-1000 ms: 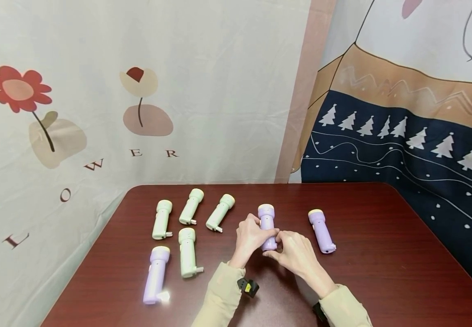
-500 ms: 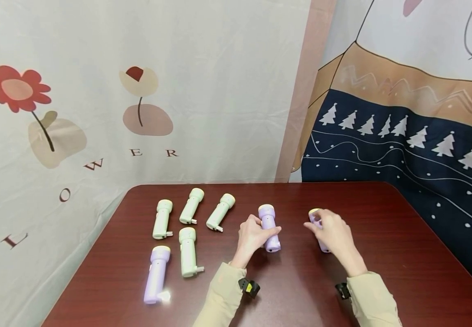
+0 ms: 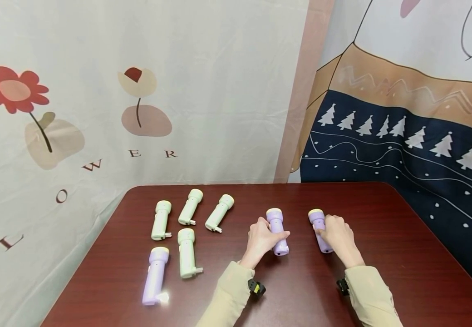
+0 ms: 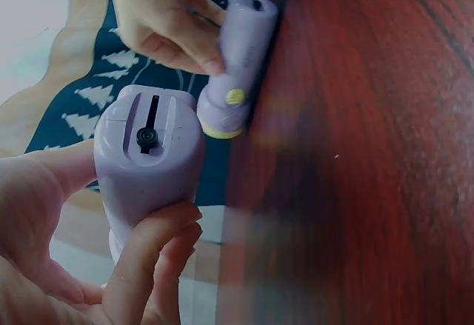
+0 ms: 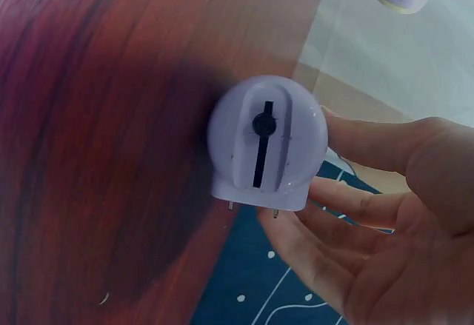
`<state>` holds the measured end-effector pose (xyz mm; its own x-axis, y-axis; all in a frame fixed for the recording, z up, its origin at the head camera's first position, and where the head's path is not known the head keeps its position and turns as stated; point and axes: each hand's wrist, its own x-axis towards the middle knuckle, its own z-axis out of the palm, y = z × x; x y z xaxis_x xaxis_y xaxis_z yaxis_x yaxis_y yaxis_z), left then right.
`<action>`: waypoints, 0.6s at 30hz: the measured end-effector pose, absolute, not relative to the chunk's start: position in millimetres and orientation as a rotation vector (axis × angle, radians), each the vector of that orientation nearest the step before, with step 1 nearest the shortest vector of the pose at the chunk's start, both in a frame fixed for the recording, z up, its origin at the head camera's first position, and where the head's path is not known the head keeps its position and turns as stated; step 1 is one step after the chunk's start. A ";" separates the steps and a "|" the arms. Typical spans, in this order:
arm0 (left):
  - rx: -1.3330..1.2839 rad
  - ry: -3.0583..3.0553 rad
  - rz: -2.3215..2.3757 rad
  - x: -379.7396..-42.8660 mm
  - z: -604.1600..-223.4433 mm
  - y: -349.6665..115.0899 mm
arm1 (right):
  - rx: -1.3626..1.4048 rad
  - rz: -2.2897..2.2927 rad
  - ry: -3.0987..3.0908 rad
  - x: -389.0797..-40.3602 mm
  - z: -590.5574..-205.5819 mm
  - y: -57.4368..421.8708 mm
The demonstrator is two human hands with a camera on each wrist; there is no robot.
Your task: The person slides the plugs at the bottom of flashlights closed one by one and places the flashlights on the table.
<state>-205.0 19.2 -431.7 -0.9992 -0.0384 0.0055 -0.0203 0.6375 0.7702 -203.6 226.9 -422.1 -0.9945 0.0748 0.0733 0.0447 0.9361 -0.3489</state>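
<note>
My left hand grips a light purple flashlight from its left side, thumb across the body. In the left wrist view the slotted tail end of that flashlight faces the camera, with a black knob in the slot. Further right, my right hand holds a second purple flashlight by its right side. Two metal prongs stick out beside the tail of this second flashlight in the right wrist view. The fingers behind each body are partly hidden in the head view.
Several pale green flashlights lie at the left of the dark red table, plugs swung out. Another purple flashlight is at front left, a bright glow by its tail. Printed cloth hangs behind the table.
My right hand has left the middle purple flashlight, moved right and taken hold of the right-hand one. My left hand has shifted slightly right, its flashlight moving along and turning a little.
</note>
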 end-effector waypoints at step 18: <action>-0.064 -2.993 -1.208 -221.3 -439.4 76.0 | -0.173 0.702 -3.089 -209.8 -425.1 245.1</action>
